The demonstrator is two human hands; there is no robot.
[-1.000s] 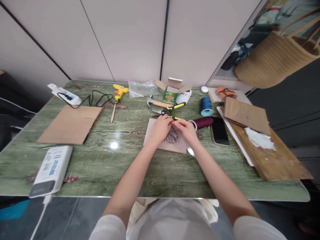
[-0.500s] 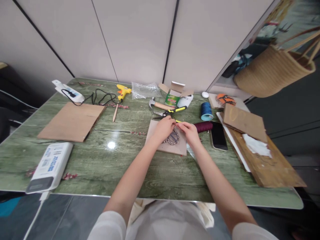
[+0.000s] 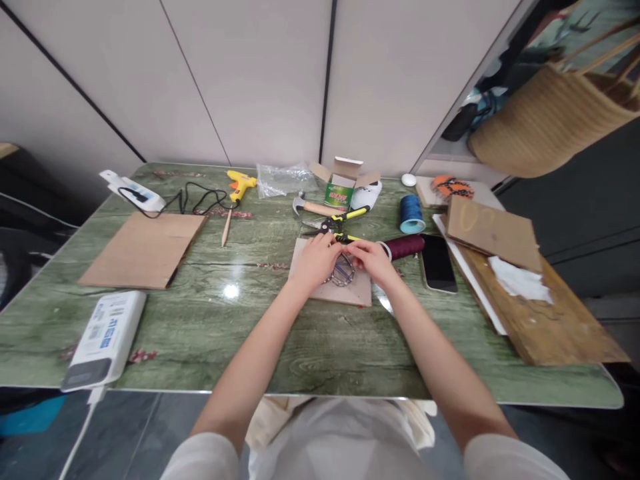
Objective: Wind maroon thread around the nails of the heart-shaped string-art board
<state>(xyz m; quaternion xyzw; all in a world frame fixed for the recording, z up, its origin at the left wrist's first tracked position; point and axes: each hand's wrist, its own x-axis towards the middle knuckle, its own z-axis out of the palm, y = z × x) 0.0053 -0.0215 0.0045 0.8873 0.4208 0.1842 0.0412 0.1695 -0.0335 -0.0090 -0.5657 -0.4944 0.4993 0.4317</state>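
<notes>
My left hand and my right hand meet over the far part of a pale square board. Between and below them, a round frame of nails with dark strands across it stands on that board. The fingers of both hands are pinched close together; whatever lies between the fingertips is too fine to make out. Just beyond the left hand lie pliers with yellow-and-black handles. Close to the right hand is a maroon thread spool on its side.
Behind are a hammer, an opened green box and a clear plastic bag. Rightward are a blue thread spool, a phone and stacked boards. Leftward are a yellow glue gun, brown cardboard and a white power bank.
My view has shifted slightly. Both hands stay over the nail ring, fingertips still pinched, with the right hand a little nearer the left.
</notes>
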